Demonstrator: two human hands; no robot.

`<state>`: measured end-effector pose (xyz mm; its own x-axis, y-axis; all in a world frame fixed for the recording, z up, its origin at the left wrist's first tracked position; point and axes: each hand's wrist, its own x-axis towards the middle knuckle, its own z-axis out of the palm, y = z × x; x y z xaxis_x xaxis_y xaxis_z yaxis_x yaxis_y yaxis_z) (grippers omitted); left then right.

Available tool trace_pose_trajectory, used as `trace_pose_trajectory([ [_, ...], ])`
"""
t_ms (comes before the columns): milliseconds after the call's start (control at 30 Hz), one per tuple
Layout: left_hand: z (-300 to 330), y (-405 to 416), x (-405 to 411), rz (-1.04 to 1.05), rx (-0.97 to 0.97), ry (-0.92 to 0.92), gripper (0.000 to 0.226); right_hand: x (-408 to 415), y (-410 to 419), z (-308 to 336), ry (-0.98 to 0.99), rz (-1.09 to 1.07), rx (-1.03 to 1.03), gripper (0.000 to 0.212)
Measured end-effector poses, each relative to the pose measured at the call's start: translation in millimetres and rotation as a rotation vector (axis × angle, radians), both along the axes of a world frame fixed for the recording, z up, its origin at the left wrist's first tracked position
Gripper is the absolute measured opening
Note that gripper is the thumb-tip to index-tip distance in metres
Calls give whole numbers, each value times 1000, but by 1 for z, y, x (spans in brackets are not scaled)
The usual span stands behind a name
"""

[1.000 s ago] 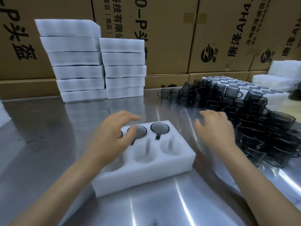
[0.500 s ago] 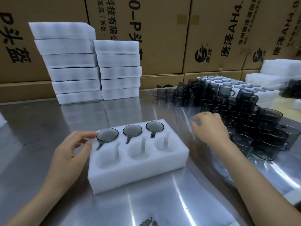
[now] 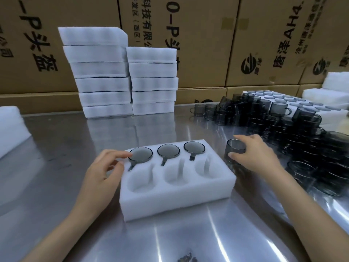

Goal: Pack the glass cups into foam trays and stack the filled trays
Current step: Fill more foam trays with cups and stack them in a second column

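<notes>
Down at the near edge, two bare forearms reach in over the steel table (image 3: 56,167), and between them sits the foam tray (image 3: 175,197), its front row of three pockets open and white. Left hand (image 3: 103,172) sits right at the tray's left end, fingers loosely curled, forefinger tip touching the rim of the left cup (image 3: 140,154) in the back row; it holds nothing, just a touch. Across from that fingertip, going right along the same row, the middle cup (image 3: 168,151) and the right cup (image 3: 194,147) are seated in their pockets, handles pointing toward the near row. Over on the other side, the right hand (image 3: 253,154) is clasped on a loose glass cup (image 3: 235,148), thumb on the near wall and fingers over the far rim; that cup stands upright on the steel just beside the tray's right end, apart from the foam. Just past the right hand's knuckles, the heap of smoky cups (image 3: 302,140) spreads away to the right, stacked and tumbled, some blurred. Beyond that heap, a wide filled tray (image 3: 321,114) shows rows of cup mouths. Well beyond the left hand, two stacks of foam trays stand touching, the taller stack (image 3: 100,72) on the left, the shorter stack (image 3: 154,80) on the right. A foam slab (image 3: 11,127) lies off at the left edge. Behind it all, a wall of cardboard boxes (image 3: 207,44) with printed lettering.
</notes>
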<state>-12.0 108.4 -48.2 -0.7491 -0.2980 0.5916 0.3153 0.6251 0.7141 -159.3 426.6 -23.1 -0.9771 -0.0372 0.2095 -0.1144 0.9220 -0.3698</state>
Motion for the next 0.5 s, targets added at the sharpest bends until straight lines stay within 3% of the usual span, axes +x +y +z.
trace_pose_trajectory([
  [133, 0, 0, 1, -5, 13, -6, 36, 2, -7, -1, -39, -7, -1, 65],
  [300, 0, 1, 2, -11, 19, -10, 35, 4, -11, 5, -94, 279, -106, 53],
  [367, 0, 1, 2, -13, 23, -11, 34, 4, -16, 2, -59, 341, -32, 47],
  [500, 0, 1, 2, -13, 30, -18, 34, 1, -19, -8, 34, 295, -83, 46],
])
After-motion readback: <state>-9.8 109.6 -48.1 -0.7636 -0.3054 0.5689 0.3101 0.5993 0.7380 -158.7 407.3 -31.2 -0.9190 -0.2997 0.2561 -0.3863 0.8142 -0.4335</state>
